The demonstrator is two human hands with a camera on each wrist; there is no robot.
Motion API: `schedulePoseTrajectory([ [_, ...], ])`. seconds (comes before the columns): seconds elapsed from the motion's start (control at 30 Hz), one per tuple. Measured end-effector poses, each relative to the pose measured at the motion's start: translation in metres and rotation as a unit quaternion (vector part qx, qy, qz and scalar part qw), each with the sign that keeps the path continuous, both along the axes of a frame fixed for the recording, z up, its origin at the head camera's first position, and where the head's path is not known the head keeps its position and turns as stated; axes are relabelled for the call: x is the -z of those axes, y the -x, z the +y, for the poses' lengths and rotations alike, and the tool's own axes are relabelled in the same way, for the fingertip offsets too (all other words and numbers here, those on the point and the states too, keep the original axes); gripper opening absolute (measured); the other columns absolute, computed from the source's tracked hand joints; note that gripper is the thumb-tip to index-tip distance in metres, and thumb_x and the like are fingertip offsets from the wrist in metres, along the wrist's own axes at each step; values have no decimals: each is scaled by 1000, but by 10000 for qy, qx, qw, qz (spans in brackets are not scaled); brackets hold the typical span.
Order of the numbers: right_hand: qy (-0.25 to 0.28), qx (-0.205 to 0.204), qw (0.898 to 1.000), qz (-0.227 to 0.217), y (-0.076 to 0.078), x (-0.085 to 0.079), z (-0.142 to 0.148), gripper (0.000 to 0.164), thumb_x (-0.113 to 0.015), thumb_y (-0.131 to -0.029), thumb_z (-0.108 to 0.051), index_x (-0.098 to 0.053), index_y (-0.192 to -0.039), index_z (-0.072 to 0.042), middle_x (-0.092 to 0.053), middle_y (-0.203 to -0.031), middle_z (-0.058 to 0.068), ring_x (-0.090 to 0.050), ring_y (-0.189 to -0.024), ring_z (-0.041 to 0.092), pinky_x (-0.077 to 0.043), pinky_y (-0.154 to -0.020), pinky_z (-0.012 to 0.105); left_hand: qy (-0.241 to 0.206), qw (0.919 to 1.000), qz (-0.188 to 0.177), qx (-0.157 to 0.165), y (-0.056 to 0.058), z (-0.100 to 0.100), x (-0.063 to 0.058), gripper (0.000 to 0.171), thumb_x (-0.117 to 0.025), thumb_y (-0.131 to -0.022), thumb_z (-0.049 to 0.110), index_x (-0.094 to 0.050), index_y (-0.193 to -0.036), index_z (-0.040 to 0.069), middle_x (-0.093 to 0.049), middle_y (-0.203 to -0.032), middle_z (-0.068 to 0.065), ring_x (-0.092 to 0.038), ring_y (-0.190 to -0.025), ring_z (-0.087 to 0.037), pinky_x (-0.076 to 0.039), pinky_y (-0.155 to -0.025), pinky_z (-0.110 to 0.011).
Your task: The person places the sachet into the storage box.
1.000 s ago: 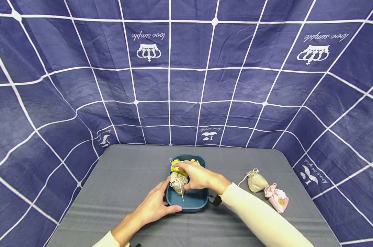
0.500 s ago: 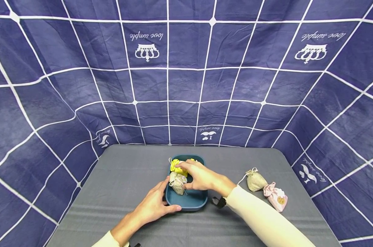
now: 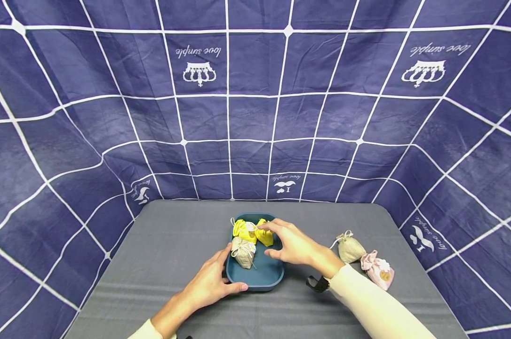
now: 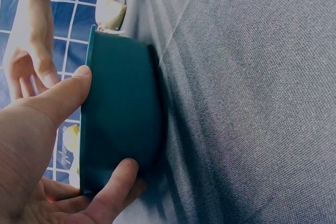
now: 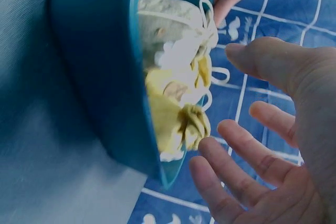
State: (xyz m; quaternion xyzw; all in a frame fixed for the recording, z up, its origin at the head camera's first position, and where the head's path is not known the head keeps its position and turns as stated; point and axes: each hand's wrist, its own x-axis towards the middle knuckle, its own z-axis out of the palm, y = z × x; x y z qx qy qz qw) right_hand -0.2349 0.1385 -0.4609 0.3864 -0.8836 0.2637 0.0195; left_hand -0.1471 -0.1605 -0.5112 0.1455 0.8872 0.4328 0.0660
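Note:
A dark blue-green plastic bin [image 3: 255, 287] stands on the grey surface. My left hand [image 3: 211, 278] holds its near left corner, thumb [image 4: 79, 85] at the rim and fingers against the wall. Inside lie a beige drawstring pouch [image 3: 243, 256] at the left and two yellow drawstring pouches, one [image 3: 242, 229] at the back left and one [image 3: 265, 237] at the back right. My right hand [image 3: 297, 245] hovers at the bin's right side with fingers spread and nothing held. In the right wrist view a gap separates its fingers [image 5: 231, 171] from the pouches.
On the right lie another beige pouch [image 3: 351, 249] and a pink pouch [image 3: 380, 272], touching each other. A grey cloth-covered table [image 3: 175, 235] spreads around the bin. Blue gridded cloth [image 3: 255, 117] hangs behind and at both sides.
My right hand has let go of the beige pouch in the bin and drawn back to the right, uncovering the second yellow pouch. My left hand stays on the bin.

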Motion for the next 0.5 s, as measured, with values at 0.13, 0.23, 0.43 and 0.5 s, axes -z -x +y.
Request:
schedulePoseTrajectory([
  [0.13,97,204,9996,172,-2,4,16,63,-96,-95,-17,-72,-153,-5,-79,-139,16,-80,-124,32,-67,-111,53,-102,9999,-86,-20,0,1,2,130,-109,-84,36,-33,-180,-7,-52,-169,-37,-83,-118,-32,-69,-83,-20],
  [0.23,125,373,9992,117,-2,7,28,62,-95,-97,-18,-72,-153,-6,-79,-142,14,-80,-127,33,-67,-113,53,-192,9997,-162,-54,1,2,5,131,-109,-84,36,-31,-181,-5,-51,-172,-35,-82,-120,-32,-68,-84,-18],
  [0.43,162,792,9967,85,-3,14,54,56,-94,-98,-17,-74,-150,-11,-79,-142,8,-80,-128,36,-67,-111,54,-214,9996,-161,-85,2,2,7,132,-109,-83,38,-30,-182,-4,-51,-172,-33,-83,-121,-32,-66,-85,-14],
  [0.5,177,944,9953,134,-3,16,63,54,-94,-98,-16,-76,-148,-11,-80,-139,7,-81,-126,36,-67,-110,55,-225,9996,-155,-86,2,1,7,132,-109,-83,37,-30,-182,-4,-51,-172,-33,-83,-120,-31,-66,-84,-14],
])
